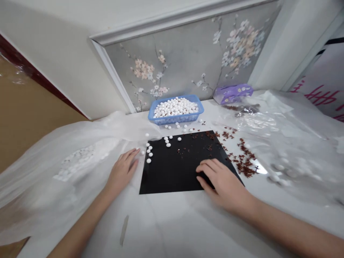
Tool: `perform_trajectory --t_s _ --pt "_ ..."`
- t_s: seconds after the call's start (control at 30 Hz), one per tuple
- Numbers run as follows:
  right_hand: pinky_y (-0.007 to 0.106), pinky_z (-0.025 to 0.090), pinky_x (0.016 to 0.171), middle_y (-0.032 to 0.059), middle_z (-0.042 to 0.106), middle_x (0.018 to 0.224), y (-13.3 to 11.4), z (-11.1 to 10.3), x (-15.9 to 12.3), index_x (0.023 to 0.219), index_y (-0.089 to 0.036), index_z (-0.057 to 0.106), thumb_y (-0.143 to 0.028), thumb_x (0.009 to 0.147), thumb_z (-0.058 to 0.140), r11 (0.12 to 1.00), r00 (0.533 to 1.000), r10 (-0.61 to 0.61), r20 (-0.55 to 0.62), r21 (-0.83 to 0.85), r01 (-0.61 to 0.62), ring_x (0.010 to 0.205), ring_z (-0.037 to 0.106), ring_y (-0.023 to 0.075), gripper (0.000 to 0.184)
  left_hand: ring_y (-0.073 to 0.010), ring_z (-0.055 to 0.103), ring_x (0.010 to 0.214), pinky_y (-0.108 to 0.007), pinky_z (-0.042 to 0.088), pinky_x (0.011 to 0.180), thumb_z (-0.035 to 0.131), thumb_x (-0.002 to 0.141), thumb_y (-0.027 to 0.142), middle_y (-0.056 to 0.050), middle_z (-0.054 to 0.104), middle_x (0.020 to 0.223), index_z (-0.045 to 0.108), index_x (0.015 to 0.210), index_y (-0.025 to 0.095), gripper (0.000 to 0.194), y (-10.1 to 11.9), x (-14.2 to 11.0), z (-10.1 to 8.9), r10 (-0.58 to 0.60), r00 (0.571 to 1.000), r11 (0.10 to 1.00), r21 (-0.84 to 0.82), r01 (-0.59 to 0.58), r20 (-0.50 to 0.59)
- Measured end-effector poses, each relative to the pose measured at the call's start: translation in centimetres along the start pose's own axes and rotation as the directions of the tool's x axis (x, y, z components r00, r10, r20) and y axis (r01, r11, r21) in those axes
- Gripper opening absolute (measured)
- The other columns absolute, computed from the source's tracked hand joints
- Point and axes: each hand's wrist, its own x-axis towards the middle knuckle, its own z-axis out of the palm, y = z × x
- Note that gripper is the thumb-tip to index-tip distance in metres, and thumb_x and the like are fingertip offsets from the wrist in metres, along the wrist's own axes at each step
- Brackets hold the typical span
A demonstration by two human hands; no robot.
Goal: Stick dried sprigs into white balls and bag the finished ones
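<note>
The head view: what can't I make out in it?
All in the head view:
Right hand: whether it holds anything; its own curled fingers hide that.
Blue basket: its bottom, hidden by the white pieces.
White shapes at right: blurred, under clear plastic.
Pink writing: cut off by the right edge.
Brown bits on the black board: some too small to tell apart.

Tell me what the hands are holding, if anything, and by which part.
The left hand, near loose white balls, shows nothing held. Whether the right hand, curled over the black sheet, holds something small cannot be told.
</note>
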Motion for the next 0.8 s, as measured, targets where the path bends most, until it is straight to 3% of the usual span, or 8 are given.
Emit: perform_trajectory --t_s 0.13,0.23,0.4,0.5,0.57,0.63,0.67,0.8 --pt "0.043 0.043 0.075 0.0158 0.057 0.099 2.8 -1.6 0.8 0.102 -0.012 0.056 -0.013 0.084 0.041 0.912 0.961 0.262 -0.085 -0.304 -0.276 0.092 0.05 0.0296 0.023 -0.022 0.054 0.108 -0.033 0.042 0.091 0.032 0.089 0.036 -0.006 0.058 0.116 0.059 0.106 0.023 0.035 -0.2 1.8 0.0 -0.006 1.0 1.0 0.005 0.005 0.007" --pt "0.041 0.042 0.073 0.0167 0.059 0.097 5.0 -2.9 1.2 0.103 -0.011 0.057 -0.011 0.084 0.041 0.821 0.911 0.404 -0.085 -0.405 -0.403 0.093 0.051 0.0308 0.025 -0.0211 0.058 0.096 -0.032 0.044 0.082 0.032 0.088 0.038 -0.006 0.059 0.111 0.056 0.105 0.021 0.034 -0.2 3.0 -0.4 -0.048 0.998 0.999 0.003 0.048 0.045" --pt "0.037 0.042 0.072 0.0138 0.062 0.094 7.3 -4.0 1.6 0.096 -0.014 0.061 -0.014 0.085 0.043 0.826 0.89 0.454 -0.03 -0.36 -0.433 0.093 0.053 0.0281 0.022 -0.0206 0.06 0.083 -0.032 0.045 0.074 0.033 0.086 0.039 -0.006 0.059 0.104 0.055 0.095 0.019 0.031 -0.2 4.8 -1.4 -0.117 0.986 0.993 0.022 0.115 0.12" --pt "0.033 0.042 0.074 0.011 0.062 0.095 7.9 -4.6 2.0 0.094 -0.015 0.063 -0.012 0.083 0.045 0.841 0.874 0.486 -0.018 -0.264 -0.473 0.094 0.054 0.0243 0.022 -0.0223 0.06 0.084 -0.032 0.045 0.07 0.036 0.085 0.044 -0.003 0.06 0.098 0.054 0.09 0.023 0.028 0.9 4.9 -2.0 -0.124 0.992 0.992 0.024 0.123 0.028" --pt "0.031 0.041 0.077 0.0092 0.062 0.099 8.2 -4.9 2.3 0.097 -0.016 0.064 -0.013 0.084 0.046 0.857 0.874 0.485 -0.015 -0.192 -0.479 0.096 0.055 0.0222 0.022 -0.0224 0.059 0.084 -0.033 0.045 0.071 0.041 0.082 0.049 0.0 0.061 0.096 0.055 0.09 0.026 0.028 2.7 4.6 -2.0 -0.168 0.983 0.982 -0.093 0.162 -0.068" --pt "0.03 0.041 0.08 0.008 0.062 0.101 8.5 -5.1 2.5 0.099 -0.017 0.064 -0.016 0.085 0.047 0.884 0.897 0.442 -0.014 -0.162 -0.439 0.098 0.054 0.0216 0.022 -0.0209 0.06 0.082 -0.032 0.047 0.073 0.051 0.077 0.052 0.001 0.063 0.096 0.058 0.09 0.026 0.03 5.6 4.0 -1.6 -0.266 0.962 0.894 -0.389 0.224 -0.057" --pt "0.03 0.041 0.079 0.0074 0.062 0.1 8.7 -5.0 2.6 0.097 -0.017 0.064 -0.018 0.086 0.046 0.897 0.91 0.415 -0.012 -0.162 -0.412 0.098 0.054 0.0214 0.021 -0.0204 0.061 0.081 -0.031 0.048 0.073 0.055 0.074 0.052 0.0 0.065 0.094 0.059 0.087 0.025 0.031 7.3 3.7 -1.1 -0.287 0.958 0.784 -0.572 0.24 0.009" --pt "0.026 0.04 0.071 0.0053 0.064 0.091 9.2 -4.7 2.6 0.086 -0.018 0.066 -0.018 0.088 0.043 0.906 0.923 0.386 0.011 -0.192 -0.376 0.086 0.057 0.0182 0.023 -0.0196 0.063 0.08 -0.03 0.051 0.074 0.063 0.071 0.043 -0.004 0.068 0.084 0.065 0.08 0.022 0.024 14.4 2.3 1.4 -0.037 0.955 0.434 -0.856 0.282 0.296"
